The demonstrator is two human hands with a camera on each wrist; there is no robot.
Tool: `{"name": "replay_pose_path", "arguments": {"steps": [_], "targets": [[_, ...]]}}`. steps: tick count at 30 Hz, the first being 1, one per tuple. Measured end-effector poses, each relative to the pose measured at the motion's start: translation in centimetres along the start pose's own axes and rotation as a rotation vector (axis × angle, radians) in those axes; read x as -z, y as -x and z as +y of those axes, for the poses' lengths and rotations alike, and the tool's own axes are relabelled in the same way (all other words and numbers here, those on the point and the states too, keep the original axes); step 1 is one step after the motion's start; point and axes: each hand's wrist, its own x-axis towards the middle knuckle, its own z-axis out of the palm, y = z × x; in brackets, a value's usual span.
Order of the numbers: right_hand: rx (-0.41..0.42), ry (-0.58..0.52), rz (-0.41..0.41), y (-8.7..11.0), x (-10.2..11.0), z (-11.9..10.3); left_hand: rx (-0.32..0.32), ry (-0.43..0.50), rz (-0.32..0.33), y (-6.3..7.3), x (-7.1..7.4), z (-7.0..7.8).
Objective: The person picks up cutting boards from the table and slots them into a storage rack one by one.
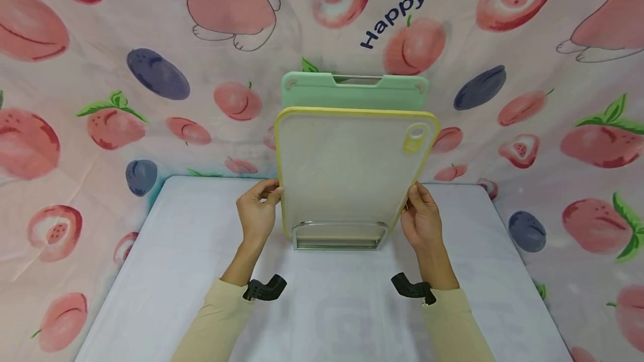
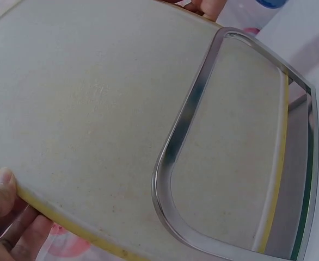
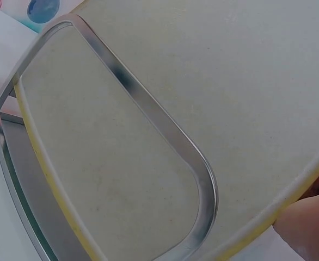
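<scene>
A pale cutting board with a yellow rim (image 1: 352,172) stands upright in a metal rack (image 1: 338,248), its lower edge behind the rack's front loop. My left hand (image 1: 258,208) pinches the board's left edge, thumb on the front face. On the opposite edge, my right hand (image 1: 424,217) grips with the thumb in front. Behind it rises a green cutting board (image 1: 352,91), mostly hidden. The left wrist view shows the yellow-rimmed board (image 2: 94,109) held by the left hand (image 2: 12,217); in the right wrist view the right thumb (image 3: 306,223) lies at its edge.
The rack and boards stand on a white table (image 1: 201,272), toward its back edge. Close behind hangs a pink fruit-print cloth (image 1: 282,66), which also runs down both sides. A black wrist mount (image 1: 265,287) is strapped on each wrist.
</scene>
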Motion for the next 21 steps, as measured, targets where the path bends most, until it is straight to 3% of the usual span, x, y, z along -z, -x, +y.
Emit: {"name": "replay_pose_path", "arguments": {"steps": [6, 21], "targets": [[0.003, 0.055, 0.024, -0.3, 0.0, 0.0, 0.01, 0.007, -0.008, -0.3, 0.0, -0.7], [-0.01, 0.118, 0.078, -1.0, 0.0, 0.2, 0.032, -0.097, -0.028, -1.1, -0.1, -0.7]]}}
